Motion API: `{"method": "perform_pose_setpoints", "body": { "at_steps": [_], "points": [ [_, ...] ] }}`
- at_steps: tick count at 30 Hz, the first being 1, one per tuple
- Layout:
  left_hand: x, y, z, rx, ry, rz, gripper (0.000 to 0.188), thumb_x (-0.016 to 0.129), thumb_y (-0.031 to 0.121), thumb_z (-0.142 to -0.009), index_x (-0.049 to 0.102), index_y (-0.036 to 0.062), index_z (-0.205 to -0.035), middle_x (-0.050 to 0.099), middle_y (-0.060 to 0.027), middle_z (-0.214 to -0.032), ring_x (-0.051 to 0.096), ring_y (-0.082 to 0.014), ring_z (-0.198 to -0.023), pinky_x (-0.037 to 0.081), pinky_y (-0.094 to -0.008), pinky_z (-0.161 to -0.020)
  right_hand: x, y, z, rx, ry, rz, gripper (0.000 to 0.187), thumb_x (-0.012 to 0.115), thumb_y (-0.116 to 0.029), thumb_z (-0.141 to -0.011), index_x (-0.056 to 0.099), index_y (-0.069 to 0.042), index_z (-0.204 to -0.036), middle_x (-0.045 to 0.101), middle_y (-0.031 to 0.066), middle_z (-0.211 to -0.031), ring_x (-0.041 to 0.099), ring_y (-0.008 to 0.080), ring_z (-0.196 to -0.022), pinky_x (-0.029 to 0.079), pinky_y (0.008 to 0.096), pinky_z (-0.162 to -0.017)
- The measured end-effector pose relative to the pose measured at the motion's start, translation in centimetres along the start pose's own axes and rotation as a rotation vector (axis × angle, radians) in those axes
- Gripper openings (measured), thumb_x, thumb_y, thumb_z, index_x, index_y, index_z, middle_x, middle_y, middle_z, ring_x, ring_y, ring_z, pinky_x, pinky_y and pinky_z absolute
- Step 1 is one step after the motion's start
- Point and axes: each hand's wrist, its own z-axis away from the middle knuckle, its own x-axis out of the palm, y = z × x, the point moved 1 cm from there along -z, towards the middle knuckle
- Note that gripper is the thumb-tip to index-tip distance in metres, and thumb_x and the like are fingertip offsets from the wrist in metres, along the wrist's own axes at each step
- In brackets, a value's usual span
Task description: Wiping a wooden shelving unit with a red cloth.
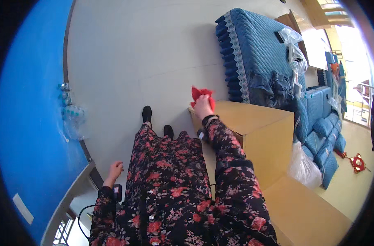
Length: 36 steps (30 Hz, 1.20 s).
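My right hand [203, 107] is closed on a red cloth [208, 93], bunched up with its folds showing beyond my fingers. Hand and cloth are at the far left corner of a light wooden cabinet [252, 117]; whether the cloth presses on the top or the edge I cannot tell. On the left, my left hand [114, 170] hangs beside my floral dress [166, 176]. Its fingers are loosely curled and apart, and no object shows in them.
A blue quilted bed cover [260, 45] with dark clothing and plastic bags lies beyond the cabinet. Plastic-wrapped bottles [74, 117] stand along the blue wall [29, 102]. Blue cushions [322, 141] and a white plastic bag [303, 168] are to the right.
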Motion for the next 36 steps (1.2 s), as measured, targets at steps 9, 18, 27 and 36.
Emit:
{"method": "perform_pose_setpoints", "body": {
  "at_steps": [9, 18, 27, 36],
  "points": [
    [-7.3, 11.0, -9.9, 0.157, 0.034, 0.101, 0.028, 0.051, 0.019, -0.088, 0.056, 0.003, -0.111, 0.059, -0.0051, -0.083, 0.061, -0.0148, -0.065, 0.045, -0.0256, -0.051, 7.3, 21.4, 15.8, 0.188, -0.891, -0.857, 0.045, 0.05, -0.042, -0.081, 0.06, -0.017, -0.117, 0.056, 0.0067, -0.124, 0.054, 0.0272, -0.114, 0.041, 0.0382, -0.096],
    [-9.4, 14.2, -7.9, 0.046, 0.024, -0.114, 0.027, 0.049, 0.018, -0.088, 0.055, 0.0063, -0.112, 0.06, -0.0043, -0.085, 0.06, -0.0129, -0.064, 0.046, -0.0257, -0.051, 8.0, 19.6, 16.6, 0.583, -1.072, -0.591, 0.044, 0.043, -0.039, -0.088, 0.057, -0.015, -0.122, 0.049, 0.0085, -0.132, 0.044, 0.0321, -0.122, 0.034, 0.0536, -0.091],
    [-9.0, 11.0, 2.8, -0.113, -0.059, -0.197, 0.014, 0.05, 0.014, -0.086, 0.061, 0.0046, -0.086, 0.057, -0.0031, -0.064, 0.057, -0.0156, -0.058, 0.049, -0.0315, -0.053, 13.1, 4.2, 22.0, 0.32, -1.191, -0.905, 0.072, 0.033, -0.05, -0.087, 0.021, -0.007, -0.143, 0.017, 0.0112, -0.15, 0.01, 0.028, -0.14, -0.002, 0.0583, -0.107],
    [-5.2, 28.0, -1.0, -0.236, -0.125, -0.185, 0.029, 0.049, 0.023, -0.089, 0.054, 0.0061, -0.112, 0.063, -0.0067, -0.09, 0.066, -0.0193, -0.077, 0.049, -0.0281, -0.054, 15.6, 2.6, 25.3, -0.335, -0.921, -1.167, 0.048, 0.06, -0.054, -0.072, 0.062, -0.017, -0.102, 0.062, 0.0079, -0.11, 0.059, 0.0258, -0.102, 0.046, 0.0401, -0.087]
  ]
}}
